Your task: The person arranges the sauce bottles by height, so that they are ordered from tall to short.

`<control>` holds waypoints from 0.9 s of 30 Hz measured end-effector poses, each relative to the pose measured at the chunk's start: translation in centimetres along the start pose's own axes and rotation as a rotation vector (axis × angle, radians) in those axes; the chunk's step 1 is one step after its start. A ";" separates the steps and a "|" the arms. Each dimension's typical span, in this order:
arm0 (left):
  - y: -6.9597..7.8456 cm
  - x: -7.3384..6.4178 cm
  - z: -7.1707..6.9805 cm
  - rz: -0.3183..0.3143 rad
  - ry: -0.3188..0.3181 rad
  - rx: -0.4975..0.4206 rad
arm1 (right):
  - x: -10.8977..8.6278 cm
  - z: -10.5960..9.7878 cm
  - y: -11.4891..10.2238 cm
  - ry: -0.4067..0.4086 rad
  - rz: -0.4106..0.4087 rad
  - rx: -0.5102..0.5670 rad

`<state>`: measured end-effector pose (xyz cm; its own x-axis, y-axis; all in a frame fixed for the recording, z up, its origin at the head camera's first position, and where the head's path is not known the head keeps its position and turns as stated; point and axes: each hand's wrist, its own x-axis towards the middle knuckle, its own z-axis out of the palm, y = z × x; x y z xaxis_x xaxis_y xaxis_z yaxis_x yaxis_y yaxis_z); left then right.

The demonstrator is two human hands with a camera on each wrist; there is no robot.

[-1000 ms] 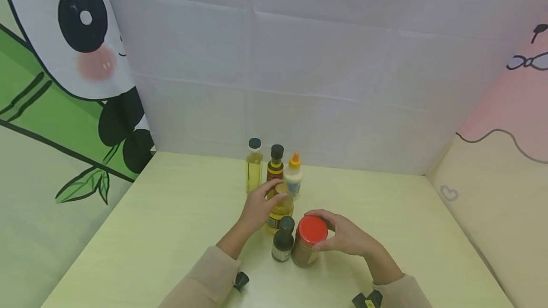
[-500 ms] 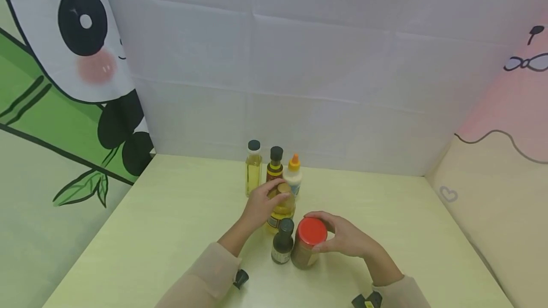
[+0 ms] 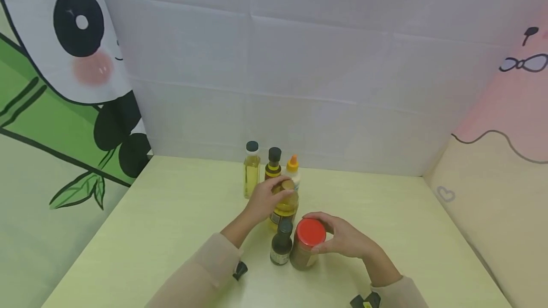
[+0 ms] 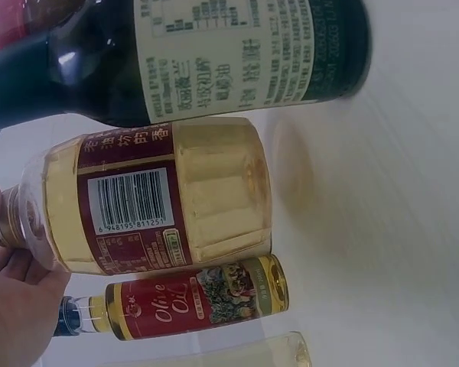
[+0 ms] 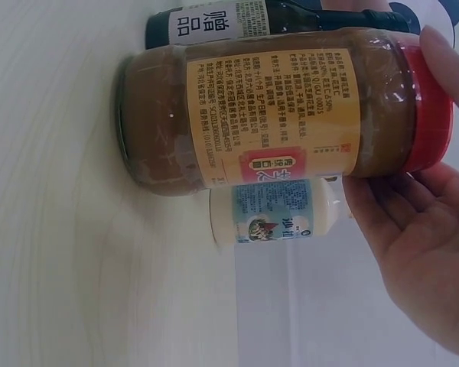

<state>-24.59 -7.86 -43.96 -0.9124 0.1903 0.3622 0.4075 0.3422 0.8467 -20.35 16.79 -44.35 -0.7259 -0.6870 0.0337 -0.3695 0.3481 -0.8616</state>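
My left hand (image 3: 262,201) holds a bottle of golden oil (image 4: 222,183) by its neck and cap, fingers on the far side and thumb on the near side. That bottle's base is close over the table in the left wrist view. My right hand (image 3: 344,237) grips a jar of brown paste (image 5: 157,115) at its red lid (image 3: 311,232), with thumb and fingers on opposite sides. The jar stands upright at the front right of the group. Just left of it is a small dark green bottle (image 3: 280,250), which overlaps the golden oil bottle in the head view.
Behind the golden oil bottle stand a slim bottle of pale yellow oil (image 3: 251,177), an olive oil bottle (image 4: 199,298) with a black cap, and a white squeeze bottle (image 5: 271,210) with an orange tip. The pale table (image 3: 180,213) ends at a white cloth backdrop (image 3: 299,61).
My left hand has shifted the golden oil bottle slightly to the right and back, so it covers more of the white squeeze bottle. My right hand and the jar stay in place.
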 end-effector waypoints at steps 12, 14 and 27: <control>1.1 0.9 0.3 0.009 -0.045 -0.004 | -0.1 0.0 -0.2 0.002 0.004 0.010; 1.0 1.0 0.3 0.004 -0.061 -0.011 | -0.1 0.0 -0.2 0.003 0.000 0.008; 1.3 2.2 1.2 0.012 -0.124 -0.005 | 0.0 0.0 -0.1 -0.007 -0.003 0.011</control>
<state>-26.02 -5.94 -42.53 -0.8958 0.3067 0.3216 0.4179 0.3350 0.8445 -20.25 16.75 -44.27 -0.7205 -0.6927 0.0330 -0.3654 0.3389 -0.8670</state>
